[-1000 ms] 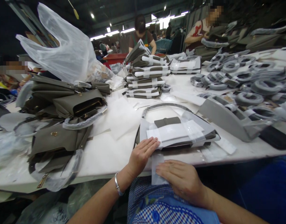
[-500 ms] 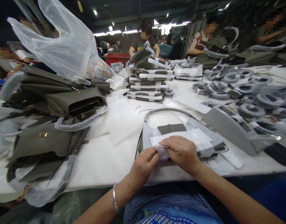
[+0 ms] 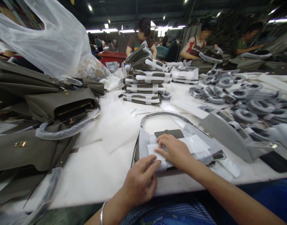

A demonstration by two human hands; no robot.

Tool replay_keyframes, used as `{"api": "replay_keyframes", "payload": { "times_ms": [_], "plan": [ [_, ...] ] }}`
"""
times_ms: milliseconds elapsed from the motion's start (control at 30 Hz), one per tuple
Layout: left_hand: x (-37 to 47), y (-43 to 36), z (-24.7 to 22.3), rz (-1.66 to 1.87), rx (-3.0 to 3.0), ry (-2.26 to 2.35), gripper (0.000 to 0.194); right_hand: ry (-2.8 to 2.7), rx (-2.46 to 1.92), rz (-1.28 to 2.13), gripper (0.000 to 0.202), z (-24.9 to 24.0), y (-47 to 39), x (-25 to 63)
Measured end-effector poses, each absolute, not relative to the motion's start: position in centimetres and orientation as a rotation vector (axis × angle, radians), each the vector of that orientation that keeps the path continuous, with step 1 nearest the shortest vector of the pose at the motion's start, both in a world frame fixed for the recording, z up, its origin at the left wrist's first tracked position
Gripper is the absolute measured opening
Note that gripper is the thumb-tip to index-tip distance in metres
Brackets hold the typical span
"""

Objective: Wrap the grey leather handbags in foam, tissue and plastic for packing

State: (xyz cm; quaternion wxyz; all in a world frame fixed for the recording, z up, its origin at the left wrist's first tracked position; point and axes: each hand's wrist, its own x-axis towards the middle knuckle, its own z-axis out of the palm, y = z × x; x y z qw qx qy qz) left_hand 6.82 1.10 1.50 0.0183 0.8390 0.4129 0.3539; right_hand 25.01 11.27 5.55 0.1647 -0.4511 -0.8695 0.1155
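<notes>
An olive-grey handbag (image 3: 169,133) lies in front of me on the table, mostly covered by white wrapping sheets (image 3: 196,145). Its handle (image 3: 165,114), sheathed in clear plastic, arches up on the far side. My right hand (image 3: 173,150) rests on the white sheet, fingers bent and thumb apart from them. At the bag's near left edge is my left hand (image 3: 142,178), its fingers loosely curved and spread, the tips touching or just over the wrapping. Nothing shows gripped in either hand. The bag's near edge is partly hidden by both hands.
Unwrapped handbags (image 3: 61,103) are heaped at the left beside a large plastic bag (image 3: 61,40). Ahead stands a stack of wrapped bags (image 3: 145,89). Coiled straps (image 3: 260,104) and a grey panel (image 3: 224,134) lie at the right. Co-workers (image 3: 196,47) sit across the table.
My hands have drawn apart from the near edge. The right hand has moved up onto the sheet; the left has pulled back, its fingers loosened. The whole view has shifted slightly.
</notes>
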Motion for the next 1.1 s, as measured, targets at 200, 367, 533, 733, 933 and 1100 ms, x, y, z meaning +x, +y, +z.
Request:
{"api": "replay_keyframes", "payload": {
  "times_ms": [200, 367, 533, 733, 933, 1100],
  "plan": [
    [7.7, 1.4, 1.5, 0.971, 2.847, 1.408, 0.044, -2.493, -1.33, 0.359, 0.013, 6.0, 11.9, 24.3],
    [7.7, 2.0, 0.2, 1.088, 2.961, 1.447, 0.041, -2.323, -1.143, 0.488, 0.013, 6.9, 12.1, 27.8],
    [7.2, 2.4, 0.0, 1.166, 3.028, 1.379, 0.044, -1.988, -1.47, 0.227, 0.019, 10.2, 13.3, 40.8],
    [7.3, 2.6, -0.2, 1.201, 3.042, 1.39, 0.045, -1.658, -2.023, 0.561, 0.024, 12.1, 15.9, 53.0],
    [7.4, 2.6, 0.1, 1.215, 3.061, 1.391, 0.043, -1.61, -1.997, 0.926, 0.039, 12.1, 17.5, 53.1],
    [7.3, 2.4, 0.0, 1.182, 3.056, 1.405, 0.041, -1.564, -1.938, 0.721, 0.045, 13.8, 17.4, 52.8]
  ]
}}
